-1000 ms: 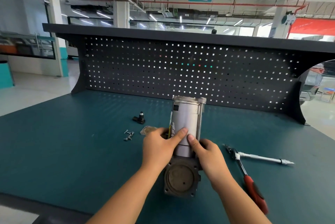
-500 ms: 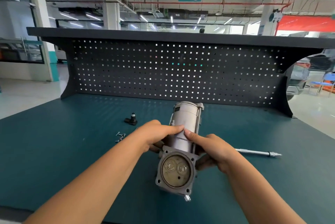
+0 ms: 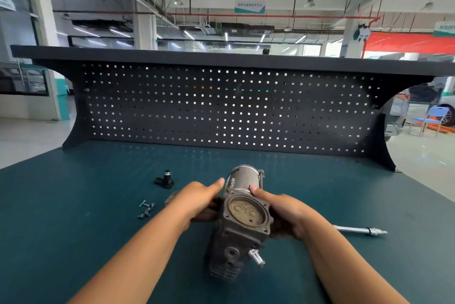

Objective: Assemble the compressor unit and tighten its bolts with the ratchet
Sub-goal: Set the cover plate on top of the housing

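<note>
The grey compressor body (image 3: 237,237) is tipped up off the green mat, its square flanged face with a brass-coloured round plate turned toward me and its silver motor cylinder (image 3: 246,179) pointing away. My left hand (image 3: 199,201) grips its left side, thumb on the cylinder. My right hand (image 3: 283,215) grips the right side of the flange. Several loose bolts (image 3: 146,209) lie on the mat to the left. A silver extension bar (image 3: 362,230) lies to the right, partly behind my right forearm. The ratchet's red handle is hidden.
A small black fitting (image 3: 165,180) sits left of the compressor, and a flat round part (image 3: 171,197) peeks out beside my left wrist. A dark pegboard (image 3: 229,106) walls off the back of the green bench (image 3: 73,205).
Both hands have lifted and tilted the compressor from lying flat, so its flanged face now points up toward me and the lower finned block shows. My view has risen.
</note>
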Motion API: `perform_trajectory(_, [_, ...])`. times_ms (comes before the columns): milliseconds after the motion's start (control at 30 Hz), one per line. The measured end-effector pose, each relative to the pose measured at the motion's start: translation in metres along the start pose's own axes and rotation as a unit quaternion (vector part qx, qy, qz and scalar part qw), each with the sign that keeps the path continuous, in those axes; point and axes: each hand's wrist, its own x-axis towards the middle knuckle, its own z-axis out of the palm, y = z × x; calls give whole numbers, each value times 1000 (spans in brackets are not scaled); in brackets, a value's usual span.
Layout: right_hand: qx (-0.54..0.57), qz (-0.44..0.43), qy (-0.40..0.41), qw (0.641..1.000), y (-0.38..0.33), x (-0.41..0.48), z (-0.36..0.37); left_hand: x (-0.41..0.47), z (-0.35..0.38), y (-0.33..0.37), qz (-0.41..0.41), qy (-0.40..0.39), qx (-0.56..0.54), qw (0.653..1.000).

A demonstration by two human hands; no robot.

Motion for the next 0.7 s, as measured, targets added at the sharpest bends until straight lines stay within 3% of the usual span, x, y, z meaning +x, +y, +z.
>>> perform_trajectory(133, [-10, -2, -31, 999, 3, 17, 1, -2, -4, -27, 74, 26, 83, 993])
perform_trajectory(200, [1, 8, -42, 999, 6, 24, 6, -11, 2, -39, 105, -29, -58, 992])
perform_trajectory(300, [21, 19, -35, 999, 7, 29, 12, -21, 5, -47, 201, -63, -240, 948])
perform_trajectory(400, [23, 5, -21, 999, 2, 27, 20, -27, 7, -48, 324, -67, -190, 924])
perform_trajectory(467, [35, -20, -22, 999, 0, 22, 28, -33, 7, -45, 363, -64, -118, 922])
perform_trajectory(600, [72, -61, -24, 995, 4, 4, 34, -36, 5, -43, 345, -48, -88, 933])
perform_trajectory(700, [113, -165, 105, 974, 14, -4, 45, -38, 8, -44, 337, -27, -90, 937])
